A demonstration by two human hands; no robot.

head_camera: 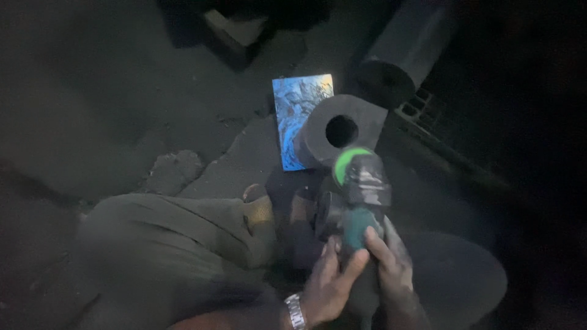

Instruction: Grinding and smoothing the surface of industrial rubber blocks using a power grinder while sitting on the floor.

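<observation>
Gripping the angle grinder, left hand and right hand close around its body; its head sits against the bored steel block on the floor, grinding apparently underway.

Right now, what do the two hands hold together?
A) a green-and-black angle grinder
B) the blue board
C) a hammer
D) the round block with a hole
A: the left hand and right hand both wrap the body of the green-and-black angle grinder, just below the round block with a hole.
</observation>
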